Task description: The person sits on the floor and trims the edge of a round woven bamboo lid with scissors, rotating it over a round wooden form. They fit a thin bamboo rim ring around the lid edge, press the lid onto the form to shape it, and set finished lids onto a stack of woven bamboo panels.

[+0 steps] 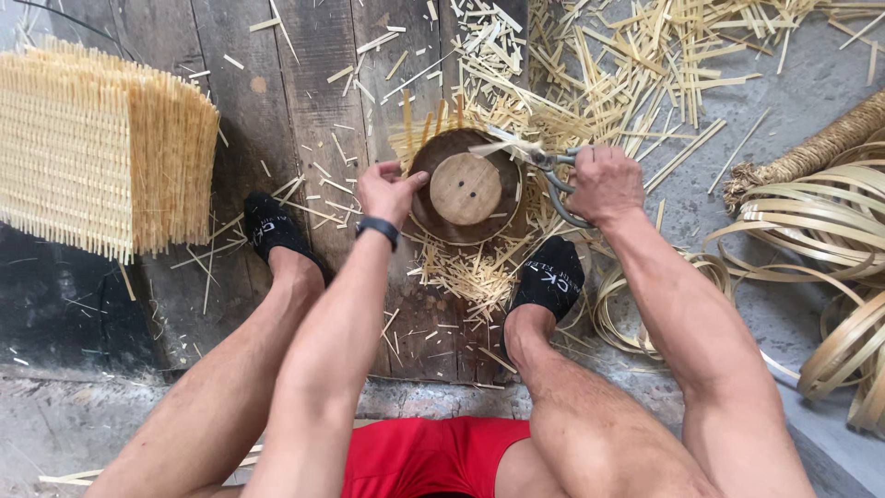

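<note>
A round dark woven piece (426, 205) with a pale wooden disc (465, 188) at its centre lies on the wooden boards between my feet. Thin bamboo strips stick out from its far rim. My left hand (387, 190) grips its left edge. My right hand (604, 182) is closed on the handles of metal scissors (544, 164), whose blades point left at the strips on the piece's upper right rim.
A woven bamboo panel (97, 148) lies at the left. Cut bamboo slivers (608, 65) litter the boards and floor ahead. Coiled bamboo strips (820, 231) and a twisted rope bundle (811, 148) sit at the right. My black-socked feet (548, 277) flank the piece.
</note>
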`<state>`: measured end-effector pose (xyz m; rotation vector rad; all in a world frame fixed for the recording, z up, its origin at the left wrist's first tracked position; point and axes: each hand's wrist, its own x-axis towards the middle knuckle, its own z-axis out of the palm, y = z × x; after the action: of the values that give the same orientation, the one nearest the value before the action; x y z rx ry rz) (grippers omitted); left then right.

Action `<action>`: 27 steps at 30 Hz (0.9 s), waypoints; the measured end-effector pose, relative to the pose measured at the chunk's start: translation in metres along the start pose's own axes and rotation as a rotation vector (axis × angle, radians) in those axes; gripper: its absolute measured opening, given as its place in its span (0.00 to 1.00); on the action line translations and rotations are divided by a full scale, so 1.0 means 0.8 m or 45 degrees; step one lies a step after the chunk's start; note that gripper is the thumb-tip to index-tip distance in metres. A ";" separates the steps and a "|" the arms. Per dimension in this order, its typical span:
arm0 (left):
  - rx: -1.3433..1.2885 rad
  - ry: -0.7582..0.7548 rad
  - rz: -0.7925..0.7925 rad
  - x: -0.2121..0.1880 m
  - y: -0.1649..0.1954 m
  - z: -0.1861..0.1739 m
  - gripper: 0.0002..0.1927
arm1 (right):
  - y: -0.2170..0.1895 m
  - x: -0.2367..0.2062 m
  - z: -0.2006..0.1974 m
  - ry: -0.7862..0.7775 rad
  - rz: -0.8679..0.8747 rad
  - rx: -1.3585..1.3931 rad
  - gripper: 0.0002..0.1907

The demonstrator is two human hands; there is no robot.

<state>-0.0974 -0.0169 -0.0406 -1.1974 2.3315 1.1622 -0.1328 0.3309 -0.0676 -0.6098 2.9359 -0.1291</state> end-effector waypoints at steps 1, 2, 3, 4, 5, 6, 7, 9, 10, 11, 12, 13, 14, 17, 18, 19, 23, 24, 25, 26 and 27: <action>-0.068 0.095 0.044 -0.009 -0.008 0.004 0.31 | 0.003 -0.004 0.002 -0.048 0.016 0.019 0.07; -0.056 0.088 0.026 -0.022 -0.020 0.008 0.31 | 0.006 -0.010 0.004 -0.104 0.035 0.041 0.08; -0.046 0.080 0.006 -0.035 -0.031 0.013 0.32 | 0.010 -0.018 0.006 -0.101 0.046 0.039 0.08; -0.039 0.072 -0.018 -0.044 -0.039 0.017 0.32 | 0.014 -0.026 0.006 -0.100 0.053 0.036 0.08; -0.138 0.030 -0.058 -0.048 -0.045 0.020 0.30 | 0.014 -0.032 0.003 -0.100 0.055 0.033 0.09; -0.241 -0.009 -0.094 -0.050 -0.049 0.021 0.28 | 0.013 -0.037 -0.003 -0.057 0.053 0.072 0.13; -0.344 -0.047 -0.127 -0.049 -0.050 0.021 0.27 | 0.014 -0.042 -0.012 -0.011 0.051 0.112 0.18; -0.394 -0.101 -0.249 -0.042 -0.047 0.018 0.26 | 0.011 -0.042 -0.031 0.026 0.048 0.114 0.26; -0.416 -0.128 -0.310 -0.038 -0.044 0.016 0.26 | 0.008 -0.039 -0.040 0.015 0.041 0.076 0.27; -0.366 -0.127 -0.304 -0.036 -0.041 0.014 0.25 | 0.004 -0.034 -0.047 0.007 0.035 0.040 0.29; -0.315 -0.126 -0.295 -0.035 -0.038 0.013 0.25 | -0.001 -0.028 -0.051 -0.057 0.046 0.044 0.30; -0.267 -0.121 -0.288 -0.034 -0.036 0.013 0.24 | -0.005 -0.019 -0.052 -0.121 0.051 0.046 0.31; -0.242 -0.105 -0.286 -0.034 -0.035 0.013 0.25 | -0.008 -0.010 -0.049 -0.182 0.055 0.049 0.33; -0.192 -0.077 -0.256 -0.031 -0.036 0.015 0.26 | -0.015 0.014 -0.023 -0.023 0.014 -0.009 0.28; -0.200 -0.080 -0.232 -0.028 -0.036 0.014 0.26 | -0.012 0.017 -0.013 -0.063 0.011 -0.020 0.22; -0.207 -0.085 -0.205 -0.025 -0.037 0.012 0.26 | -0.006 0.018 -0.004 -0.100 0.010 -0.033 0.15; -0.186 0.191 0.348 -0.023 -0.028 0.007 0.31 | 0.021 -0.013 0.001 -0.056 -0.004 0.023 0.10; -0.054 0.316 0.427 -0.032 -0.024 0.009 0.35 | 0.023 -0.024 -0.001 -0.021 0.001 0.019 0.13; 0.084 0.438 0.512 -0.043 -0.017 0.014 0.40 | 0.021 -0.036 -0.006 0.018 0.012 0.018 0.15; 0.128 0.330 0.618 -0.060 -0.011 0.022 0.43 | 0.018 -0.043 -0.012 0.054 0.027 0.018 0.18; 0.173 0.219 0.724 -0.075 -0.002 0.034 0.46 | 0.015 -0.042 -0.016 0.153 0.002 -0.020 0.21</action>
<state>-0.0621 0.0369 -0.0256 -0.6184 2.9412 1.0598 -0.1084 0.3560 -0.0526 -0.6232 3.0555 -0.1478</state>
